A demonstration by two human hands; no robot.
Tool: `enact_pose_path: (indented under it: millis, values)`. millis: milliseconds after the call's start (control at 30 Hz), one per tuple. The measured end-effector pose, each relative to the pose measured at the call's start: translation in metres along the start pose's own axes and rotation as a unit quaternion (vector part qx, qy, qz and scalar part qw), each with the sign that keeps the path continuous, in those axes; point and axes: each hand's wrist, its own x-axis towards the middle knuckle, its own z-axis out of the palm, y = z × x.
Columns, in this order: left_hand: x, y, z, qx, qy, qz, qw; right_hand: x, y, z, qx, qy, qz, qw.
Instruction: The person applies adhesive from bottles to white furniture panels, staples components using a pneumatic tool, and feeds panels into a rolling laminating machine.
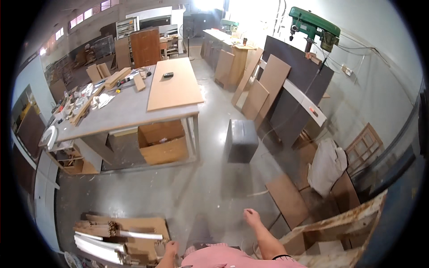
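Note:
My right hand (pixel 252 217) hangs low in front of me, its fingers loosely curled, and I see nothing in it. Beyond it on the floor lies a flat brown board (pixel 287 200). My left hand (pixel 171 247) is at the lower edge, small and closed, with no object showing in it. Just left of that hand, wood strips (pixel 96 228) and white strips (pixel 99 248) lie in a bundle on a sheet of cardboard (pixel 149 225). Neither hand appears to touch anything.
A workbench (pixel 127 118) with a large tan panel (pixel 175 85) stands ahead on the left. A dark grey box-shaped block (pixel 241 140) stands on the floor ahead. Boards (pixel 273 82) lean by the right wall under a green drill press (pixel 315 27). A pale sack (pixel 328 166) slumps at right.

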Motion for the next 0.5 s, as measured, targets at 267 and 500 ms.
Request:
enact_pose_path:
  millis: [267,500]
  values:
    - [0.226,0.384,0.077,0.050,0.005,0.226,0.973,0.229,-0.057,0.015,-0.046,0.018,0.124,0.991]
    - [0.297,0.825,0.157,0.172,-0.163,0.444,0.864,0.267,-0.080,-0.042,-0.449,-0.131,0.146,0.872]
